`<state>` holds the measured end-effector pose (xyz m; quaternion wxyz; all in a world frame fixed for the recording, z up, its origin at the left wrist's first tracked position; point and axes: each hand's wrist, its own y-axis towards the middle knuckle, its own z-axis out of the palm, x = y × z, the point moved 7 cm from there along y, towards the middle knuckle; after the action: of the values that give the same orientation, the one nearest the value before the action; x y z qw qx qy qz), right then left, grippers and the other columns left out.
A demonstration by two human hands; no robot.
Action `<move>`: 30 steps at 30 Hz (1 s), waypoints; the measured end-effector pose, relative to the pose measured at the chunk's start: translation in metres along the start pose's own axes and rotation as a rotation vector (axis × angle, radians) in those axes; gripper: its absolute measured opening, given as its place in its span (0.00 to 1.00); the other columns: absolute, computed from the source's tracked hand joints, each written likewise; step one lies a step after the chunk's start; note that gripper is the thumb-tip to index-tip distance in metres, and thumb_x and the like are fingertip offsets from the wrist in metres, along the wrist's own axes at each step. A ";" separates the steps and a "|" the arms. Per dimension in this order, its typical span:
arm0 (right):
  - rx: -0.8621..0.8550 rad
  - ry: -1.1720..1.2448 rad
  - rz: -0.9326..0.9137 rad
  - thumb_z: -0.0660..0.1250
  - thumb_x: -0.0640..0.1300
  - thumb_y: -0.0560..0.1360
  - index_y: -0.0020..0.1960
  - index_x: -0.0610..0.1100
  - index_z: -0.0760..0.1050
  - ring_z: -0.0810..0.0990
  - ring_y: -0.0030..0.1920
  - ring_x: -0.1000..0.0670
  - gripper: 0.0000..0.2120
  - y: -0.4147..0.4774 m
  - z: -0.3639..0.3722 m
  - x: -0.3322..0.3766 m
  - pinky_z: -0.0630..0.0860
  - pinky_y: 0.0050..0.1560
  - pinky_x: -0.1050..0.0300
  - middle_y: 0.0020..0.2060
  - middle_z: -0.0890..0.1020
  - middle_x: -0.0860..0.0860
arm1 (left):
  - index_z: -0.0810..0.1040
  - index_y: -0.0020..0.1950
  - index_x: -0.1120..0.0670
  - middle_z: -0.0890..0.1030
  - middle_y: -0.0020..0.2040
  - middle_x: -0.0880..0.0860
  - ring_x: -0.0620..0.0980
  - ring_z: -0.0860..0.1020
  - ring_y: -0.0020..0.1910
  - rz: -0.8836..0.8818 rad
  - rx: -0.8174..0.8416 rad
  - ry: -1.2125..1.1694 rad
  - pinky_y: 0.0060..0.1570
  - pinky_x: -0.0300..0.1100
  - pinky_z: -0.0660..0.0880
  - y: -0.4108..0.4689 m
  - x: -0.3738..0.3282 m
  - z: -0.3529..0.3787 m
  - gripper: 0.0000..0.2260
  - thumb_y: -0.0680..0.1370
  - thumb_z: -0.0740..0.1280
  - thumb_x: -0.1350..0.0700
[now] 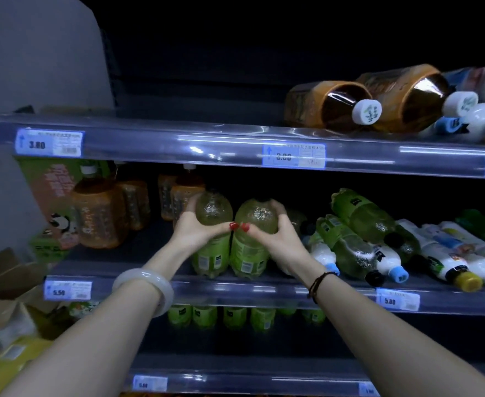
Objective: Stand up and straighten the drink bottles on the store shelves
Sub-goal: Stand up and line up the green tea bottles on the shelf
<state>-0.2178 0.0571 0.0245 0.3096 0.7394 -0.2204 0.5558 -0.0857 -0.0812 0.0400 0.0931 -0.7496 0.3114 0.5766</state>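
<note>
Two green bottles, one [211,233] touching the other [251,239], stand upright at the middle shelf [264,290] front. Left hand [195,229] clasps the first, right hand [275,234] the second; fallen bottles [359,233] lie beside them.

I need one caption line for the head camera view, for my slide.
Left hand and right hand each hold an upright green bottle on the middle shelf; other bottles lie toppled nearby.
</note>
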 end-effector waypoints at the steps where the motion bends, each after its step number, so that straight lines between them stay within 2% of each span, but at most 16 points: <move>1: 0.031 -0.029 0.002 0.80 0.53 0.61 0.74 0.50 0.57 0.73 0.66 0.50 0.48 0.001 0.004 -0.002 0.71 0.67 0.50 0.66 0.72 0.49 | 0.63 0.71 0.51 0.76 0.57 0.48 0.46 0.75 0.55 -0.009 0.015 -0.006 0.54 0.36 0.72 0.000 0.003 -0.001 0.44 0.60 0.81 0.50; 3: 0.067 -0.096 0.053 0.81 0.52 0.59 0.70 0.47 0.63 0.76 0.62 0.50 0.45 0.003 0.009 -0.007 0.74 0.64 0.52 0.62 0.76 0.49 | 0.61 0.72 0.53 0.73 0.54 0.48 0.45 0.73 0.54 -0.005 0.031 -0.006 0.47 0.31 0.69 -0.001 0.004 -0.005 0.42 0.63 0.79 0.62; 5: 0.101 -0.116 0.083 0.80 0.46 0.62 0.54 0.46 0.76 0.82 0.52 0.55 0.23 0.001 0.013 -0.009 0.79 0.55 0.59 0.50 0.83 0.50 | 0.65 0.68 0.54 0.76 0.53 0.50 0.48 0.76 0.53 -0.020 0.022 -0.042 0.45 0.33 0.71 0.001 0.010 -0.007 0.37 0.64 0.78 0.65; 6: 0.110 -0.116 0.073 0.79 0.41 0.65 0.46 0.48 0.77 0.83 0.44 0.60 0.14 0.002 0.013 -0.011 0.80 0.49 0.65 0.44 0.84 0.53 | 0.68 0.64 0.54 0.77 0.52 0.51 0.49 0.78 0.51 -0.029 0.023 -0.069 0.42 0.32 0.73 0.000 0.012 -0.007 0.33 0.64 0.78 0.65; 7: 0.094 -0.107 0.070 0.78 0.39 0.66 0.42 0.50 0.77 0.82 0.39 0.64 0.12 0.004 0.012 -0.012 0.79 0.44 0.69 0.40 0.83 0.55 | 0.69 0.60 0.54 0.79 0.51 0.52 0.48 0.78 0.48 -0.040 0.023 -0.087 0.40 0.31 0.74 -0.001 0.013 -0.006 0.29 0.64 0.78 0.65; 8: 0.073 -0.085 0.083 0.77 0.38 0.67 0.41 0.49 0.77 0.82 0.37 0.65 0.11 0.005 0.010 -0.016 0.79 0.44 0.68 0.39 0.83 0.55 | 0.70 0.58 0.53 0.80 0.51 0.53 0.47 0.79 0.47 -0.057 0.027 -0.104 0.39 0.31 0.74 0.000 0.017 -0.005 0.27 0.64 0.78 0.64; 10: 0.026 -0.018 0.105 0.78 0.39 0.65 0.47 0.45 0.78 0.83 0.42 0.60 0.14 0.004 0.007 -0.019 0.81 0.48 0.62 0.42 0.84 0.54 | 0.70 0.61 0.53 0.80 0.51 0.53 0.48 0.79 0.48 -0.085 0.030 -0.129 0.44 0.37 0.75 0.000 0.022 -0.004 0.29 0.64 0.78 0.62; 12: -0.009 0.006 0.110 0.80 0.40 0.64 0.55 0.44 0.75 0.82 0.46 0.57 0.23 0.004 0.007 -0.018 0.80 0.44 0.66 0.45 0.83 0.53 | 0.70 0.63 0.55 0.81 0.52 0.53 0.50 0.80 0.49 -0.105 0.011 -0.136 0.50 0.44 0.77 0.000 0.026 -0.006 0.32 0.63 0.79 0.61; 13: -0.023 0.009 0.105 0.80 0.40 0.63 0.55 0.45 0.72 0.81 0.47 0.56 0.24 0.003 0.006 -0.015 0.78 0.42 0.68 0.46 0.82 0.53 | 0.70 0.63 0.56 0.82 0.53 0.54 0.50 0.81 0.50 -0.114 0.003 -0.139 0.53 0.46 0.78 -0.001 0.027 -0.006 0.33 0.62 0.80 0.60; 16: -0.047 -0.010 0.100 0.80 0.40 0.63 0.59 0.42 0.67 0.78 0.48 0.56 0.31 -0.005 0.001 -0.011 0.74 0.39 0.72 0.48 0.78 0.53 | 0.69 0.65 0.55 0.81 0.54 0.53 0.51 0.80 0.52 -0.090 -0.024 -0.113 0.54 0.47 0.78 -0.007 0.025 -0.010 0.37 0.59 0.81 0.59; 18: -0.063 -0.023 0.082 0.80 0.40 0.62 0.64 0.41 0.65 0.78 0.51 0.54 0.36 -0.012 0.000 -0.009 0.75 0.45 0.69 0.52 0.78 0.51 | 0.69 0.64 0.54 0.80 0.54 0.52 0.50 0.79 0.53 -0.054 -0.051 -0.065 0.55 0.45 0.76 -0.017 0.020 -0.013 0.37 0.59 0.81 0.58; 19: -0.076 -0.037 0.072 0.81 0.41 0.61 0.64 0.42 0.65 0.78 0.54 0.53 0.37 -0.015 0.001 -0.008 0.76 0.50 0.64 0.54 0.78 0.50 | 0.69 0.63 0.53 0.79 0.54 0.51 0.49 0.78 0.53 -0.031 -0.062 -0.049 0.55 0.44 0.76 -0.022 0.017 -0.015 0.36 0.59 0.81 0.58; 21: -0.088 -0.061 0.046 0.82 0.43 0.60 0.63 0.44 0.66 0.78 0.55 0.52 0.37 -0.021 0.001 -0.005 0.76 0.55 0.60 0.55 0.78 0.50 | 0.69 0.62 0.52 0.79 0.54 0.50 0.48 0.78 0.53 0.021 -0.080 -0.041 0.55 0.43 0.76 -0.032 0.008 -0.019 0.35 0.59 0.81 0.58; 23: -0.083 -0.075 0.003 0.81 0.42 0.61 0.60 0.45 0.67 0.79 0.53 0.56 0.34 -0.026 0.001 0.008 0.76 0.51 0.67 0.53 0.79 0.51 | 0.69 0.62 0.52 0.79 0.54 0.49 0.47 0.78 0.53 0.070 -0.089 -0.032 0.54 0.42 0.75 -0.038 -0.006 -0.025 0.35 0.59 0.82 0.58; 27: -0.055 -0.047 -0.015 0.82 0.41 0.60 0.61 0.45 0.68 0.80 0.52 0.56 0.34 -0.036 0.000 0.033 0.78 0.51 0.62 0.53 0.80 0.52 | 0.69 0.60 0.48 0.78 0.55 0.48 0.47 0.77 0.54 0.112 -0.089 -0.022 0.55 0.42 0.74 -0.047 -0.033 -0.041 0.35 0.58 0.82 0.57; 30: -0.045 -0.030 0.013 0.82 0.39 0.59 0.61 0.45 0.68 0.79 0.52 0.56 0.36 -0.049 0.002 0.047 0.77 0.46 0.66 0.53 0.80 0.52 | 0.68 0.59 0.47 0.77 0.54 0.47 0.46 0.77 0.54 0.074 -0.054 -0.045 0.54 0.41 0.74 -0.057 -0.038 -0.052 0.35 0.58 0.82 0.58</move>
<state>-0.1702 0.0913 0.0583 0.3193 0.7389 -0.2425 0.5415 -0.0162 -0.0482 0.0791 0.0584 -0.7267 0.3212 0.6044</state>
